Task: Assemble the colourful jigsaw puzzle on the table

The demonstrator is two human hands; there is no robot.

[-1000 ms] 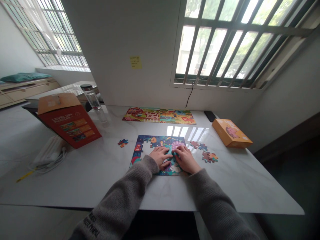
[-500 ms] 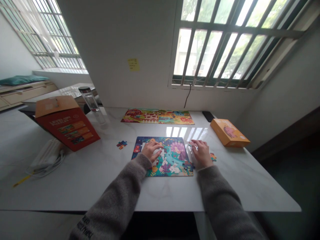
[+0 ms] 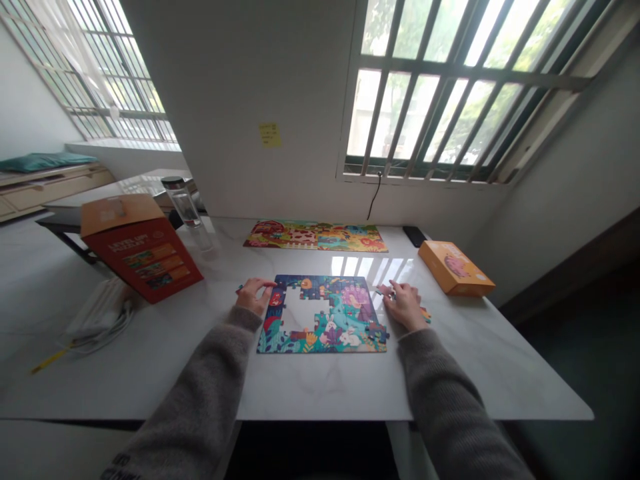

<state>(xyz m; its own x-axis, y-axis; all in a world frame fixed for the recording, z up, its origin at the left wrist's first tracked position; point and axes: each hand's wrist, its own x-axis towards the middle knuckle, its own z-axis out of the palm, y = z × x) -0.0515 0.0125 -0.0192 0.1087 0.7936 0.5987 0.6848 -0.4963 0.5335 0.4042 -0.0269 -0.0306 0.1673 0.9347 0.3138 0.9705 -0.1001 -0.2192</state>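
Observation:
A jigsaw puzzle with rabbits and a purple bird lies on the table, with a gap in its left-middle part where the white tabletop shows. My left hand is just off its upper left corner, fingers stretched and thumb apart, over a loose dark piece that it partly hides. To the right of the puzzle, my right hand has its thumb and fingers closed around a small puzzle piece. Another orange piece peeks out beside that hand. One dark piece overlaps the puzzle's right edge.
Two finished puzzle panels lie along the wall. An orange box and a black phone are at the right. At the left are a red puzzle box, a glass bottle and a white cable.
My left hand has moved left, from over the puzzle's gap to the loose pieces beside it, uncovering the gap. My right hand stays almost in place.

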